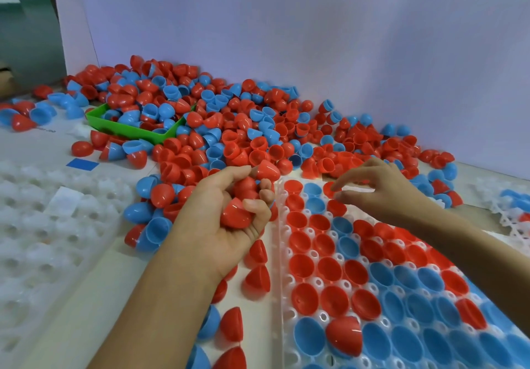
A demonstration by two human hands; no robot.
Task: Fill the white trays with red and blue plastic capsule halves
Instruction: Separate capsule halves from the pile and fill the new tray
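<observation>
At centre frame, a person's left hand (229, 210) lies palm up, fingers curled around a clutch of red capsule halves (243, 196), just left of the white tray (279, 268) that fills the lower right of the frame. Most of the tray's pockets hold red and blue halves, open side up. Above the tray's far edge, the right hand (381, 190) reaches in from the right, thumb and forefinger close together at a red half (329, 188) in the top row; whether they actually pinch it cannot be told. Across the upper middle, a large heap of loose halves (243, 127) spreads along the white wall, partly burying a green bin (129, 129). At lower left sits an unfilled white tray (43, 225).
</observation>
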